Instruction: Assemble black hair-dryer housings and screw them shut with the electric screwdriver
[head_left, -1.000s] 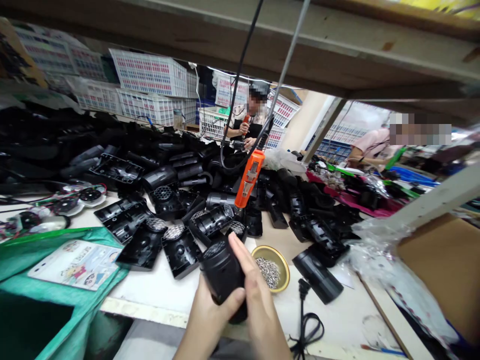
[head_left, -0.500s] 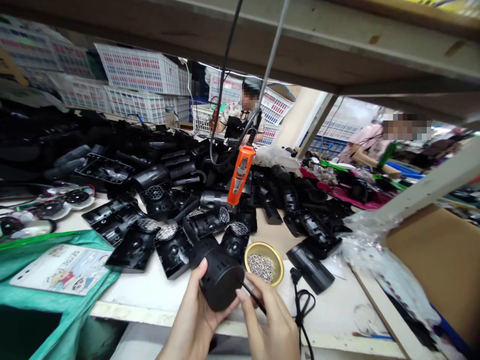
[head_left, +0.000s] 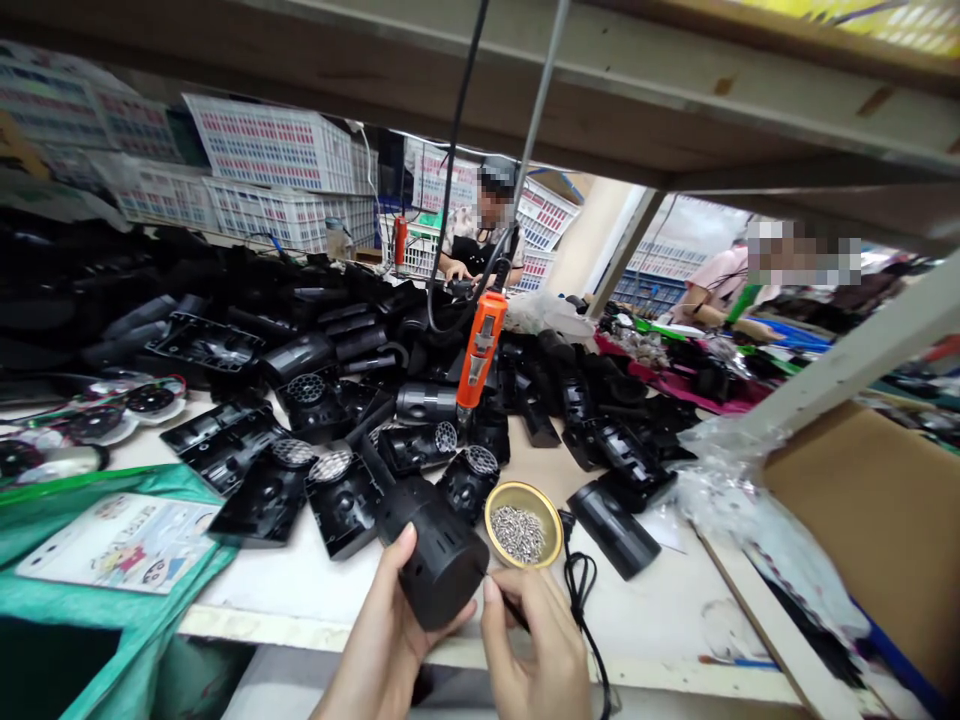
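My left hand is wrapped round a black cylindrical plastic housing, its flat end tilted toward me at the table's front edge. Thumb and fingers of my right hand pinch a black power cord close to the housing's end; exactly how the cord enters is hidden by the fingers. The cord's bundled part and plug lie on the table to the right. Just beyond the hands sits a gold-rimmed bowl of small metal screws. An orange electric screwdriver hangs above the parts.
Several open black shells and a dark heap of housings cover the table's back. A green bag lies left, a cardboard box right. One shelf spans overhead. Two co-workers are beyond.
My right hand has shifted slightly left and down, and the cord bundle has moved left with its plug. The housing stays in my left hand. Across the table, the co-worker's hands have come together.
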